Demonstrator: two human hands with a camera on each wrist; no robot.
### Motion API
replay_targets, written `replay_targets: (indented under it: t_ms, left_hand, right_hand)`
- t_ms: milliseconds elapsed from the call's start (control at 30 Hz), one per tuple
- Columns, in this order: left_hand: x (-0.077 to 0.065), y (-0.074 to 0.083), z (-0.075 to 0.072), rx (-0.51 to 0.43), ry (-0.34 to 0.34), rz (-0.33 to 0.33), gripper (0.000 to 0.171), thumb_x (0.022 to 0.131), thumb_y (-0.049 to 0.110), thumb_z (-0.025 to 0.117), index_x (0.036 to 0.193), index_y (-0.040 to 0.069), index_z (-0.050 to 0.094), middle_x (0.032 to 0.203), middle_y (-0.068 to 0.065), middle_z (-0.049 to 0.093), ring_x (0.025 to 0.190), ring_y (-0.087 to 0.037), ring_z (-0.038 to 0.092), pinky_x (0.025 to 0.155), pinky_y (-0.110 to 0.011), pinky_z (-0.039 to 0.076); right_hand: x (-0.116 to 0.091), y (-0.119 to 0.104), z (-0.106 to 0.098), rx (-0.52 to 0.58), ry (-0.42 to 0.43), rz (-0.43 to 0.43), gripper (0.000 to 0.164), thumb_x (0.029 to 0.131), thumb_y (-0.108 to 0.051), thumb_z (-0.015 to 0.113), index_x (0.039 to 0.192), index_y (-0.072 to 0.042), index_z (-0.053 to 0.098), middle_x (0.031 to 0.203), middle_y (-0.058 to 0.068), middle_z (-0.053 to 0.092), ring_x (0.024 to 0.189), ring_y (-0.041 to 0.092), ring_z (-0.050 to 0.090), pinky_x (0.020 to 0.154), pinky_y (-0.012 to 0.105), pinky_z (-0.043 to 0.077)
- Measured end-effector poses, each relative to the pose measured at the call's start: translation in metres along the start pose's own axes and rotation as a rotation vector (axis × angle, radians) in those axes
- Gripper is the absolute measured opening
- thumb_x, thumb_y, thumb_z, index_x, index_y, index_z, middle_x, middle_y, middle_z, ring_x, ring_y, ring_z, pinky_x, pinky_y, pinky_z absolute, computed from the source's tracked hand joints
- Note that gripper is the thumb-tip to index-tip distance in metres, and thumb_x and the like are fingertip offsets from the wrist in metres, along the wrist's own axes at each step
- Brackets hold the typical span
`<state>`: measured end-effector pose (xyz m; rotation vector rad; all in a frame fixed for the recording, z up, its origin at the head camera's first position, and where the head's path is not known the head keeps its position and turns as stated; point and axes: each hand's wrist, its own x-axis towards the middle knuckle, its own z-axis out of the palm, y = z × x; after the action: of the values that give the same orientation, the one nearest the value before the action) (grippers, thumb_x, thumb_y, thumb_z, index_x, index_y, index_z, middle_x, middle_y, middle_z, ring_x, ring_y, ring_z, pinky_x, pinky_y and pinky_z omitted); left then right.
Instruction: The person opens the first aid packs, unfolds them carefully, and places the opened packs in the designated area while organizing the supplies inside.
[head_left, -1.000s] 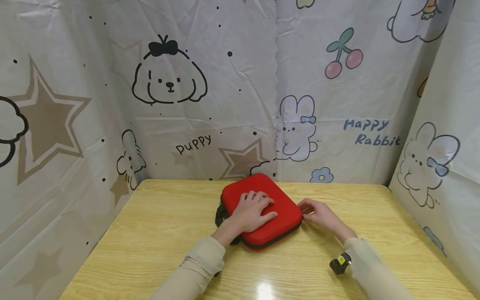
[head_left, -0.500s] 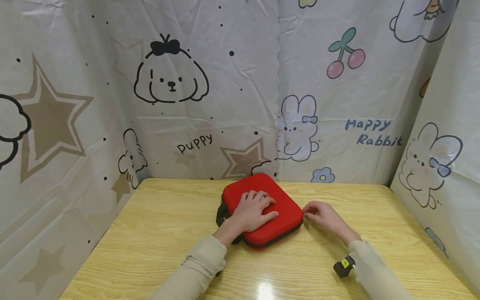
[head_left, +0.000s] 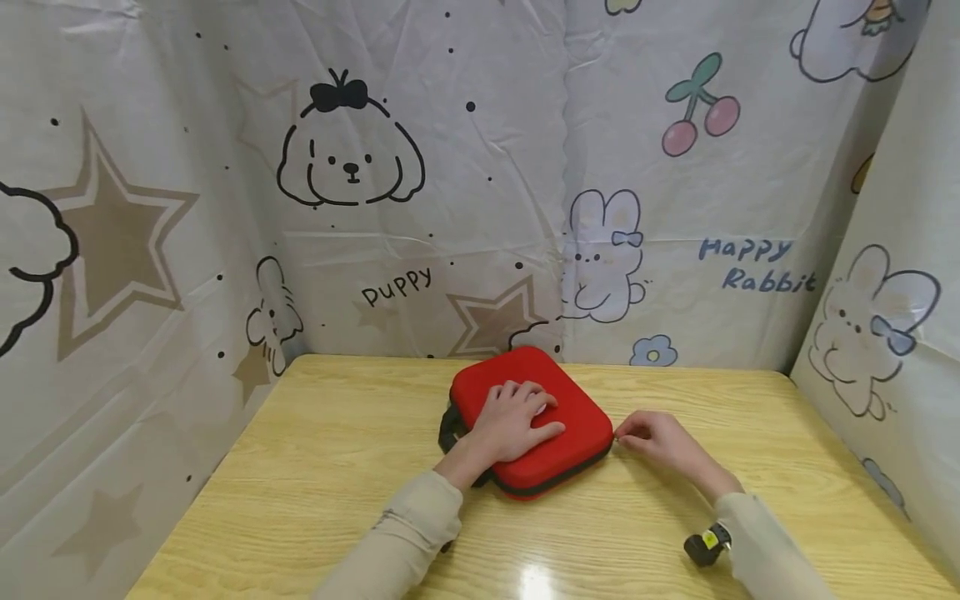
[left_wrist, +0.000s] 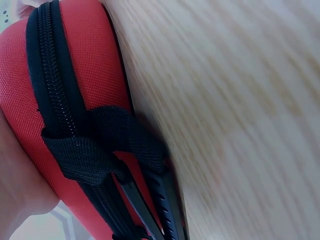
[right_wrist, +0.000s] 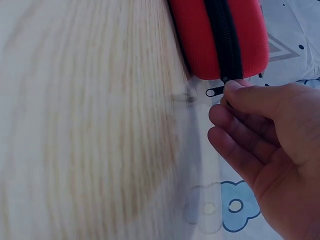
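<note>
on the counter (head_left: 315,467), a red case (head_left: 573,408) is laid flat, long axis slanted from far left to near right. its top is touched by the left hand (head_left: 512,427), fingers spread; by the right hand (head_left: 660,439), the zipper (right_wrist: 227,45) is pinched at the right corner. the handle (left_wrist: 82,160), detailed by the left wrist view, is pointed near left. a pull tab (right_wrist: 216,92) (lost in the head view) is shown by the right wrist.

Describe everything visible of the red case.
Red case, rounded corners, textured fabric look. Black zipper along the sides, pull tab at one corner; black strap handle on one side. Looks closed, lying flat, askew on the wood-grain table. Left hand rests on top; right hand pinches at the zipper beside the tab.
</note>
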<state>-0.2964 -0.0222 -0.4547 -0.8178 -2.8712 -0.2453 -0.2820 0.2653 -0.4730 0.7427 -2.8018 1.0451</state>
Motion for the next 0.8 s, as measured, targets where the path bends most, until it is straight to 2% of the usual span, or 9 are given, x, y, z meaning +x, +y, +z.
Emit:
replay_targets:
  t_ms: [433, 800]
  left_hand:
    - [0.0, 0.001, 0.003, -0.009, 0.008, -0.024, 0.048, 0.096, 0.066, 0.044, 0.13, 0.035, 0.057, 0.138, 0.007, 0.049, 0.124, -0.019, 0.045, 0.103, -0.043, 0.036]
    - [0.0, 0.003, 0.005, -0.017, 0.022, -0.088, 0.049, 0.094, 0.067, 0.047, 0.131, 0.037, 0.058, 0.138, 0.008, 0.049, 0.124, -0.019, 0.044, 0.104, -0.043, 0.036]
  right_hand:
    - [-0.011, -0.004, 0.0, 0.02, -0.077, -0.013, 0.004, 0.09, -0.007, 0.071, 0.093, -0.009, 0.072, 0.089, -0.004, 0.07, 0.081, -0.002, 0.059, 0.076, 0.02, 0.052]
    - [-0.014, -0.015, 0.005, 0.056, -0.115, -0.025, 0.004, 0.089, -0.008, 0.072, 0.092, -0.011, 0.072, 0.088, -0.003, 0.071, 0.08, -0.002, 0.059, 0.075, 0.02, 0.051]
